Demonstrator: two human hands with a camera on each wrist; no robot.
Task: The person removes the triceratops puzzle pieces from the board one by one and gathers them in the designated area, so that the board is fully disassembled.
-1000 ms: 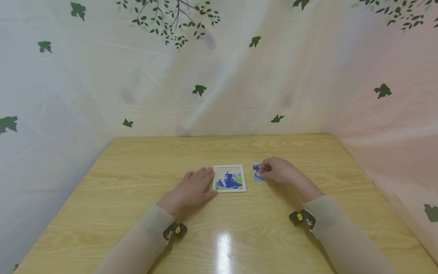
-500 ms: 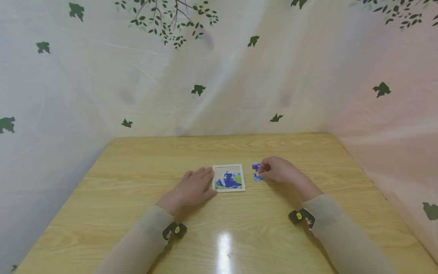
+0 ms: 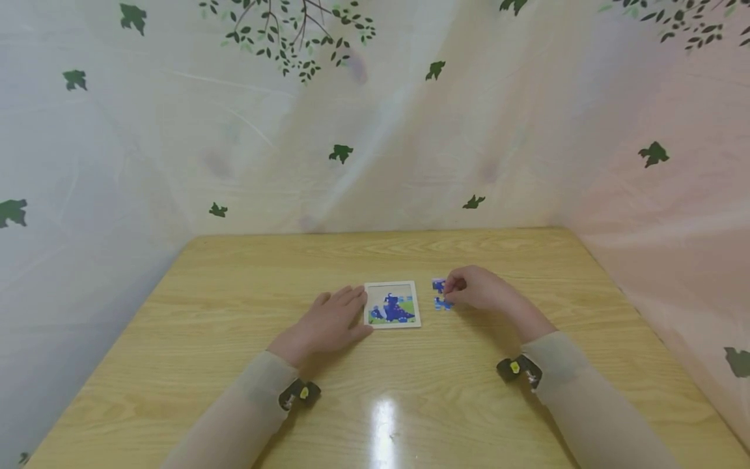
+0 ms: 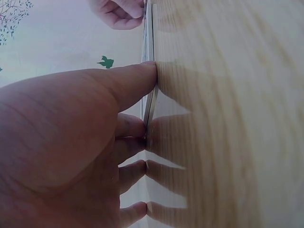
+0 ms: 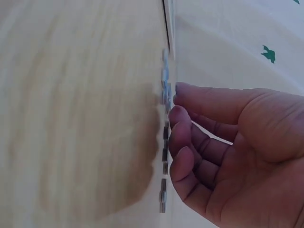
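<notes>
While touching the left edge of the puzzle frame [image 3: 416,303] with the loosely outstretched left hand [image 3: 329,321], holds the right hand [image 3: 482,289] curled close at the loose puzzle pieces [image 3: 441,304], just right of the puzzle frame on the tabletop [image 3: 281,260]; cannot tell whether pinching one. Visible in the puzzle frame's lower part: a blue dinosaur picture [image 3: 395,311].

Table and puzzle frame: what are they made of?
The table looks like wood, or a wood-look sheet: it has streaky grain and a glossy glare. The frame might be wood or card, smooth and white; its flat, straight edges fit both.
</notes>
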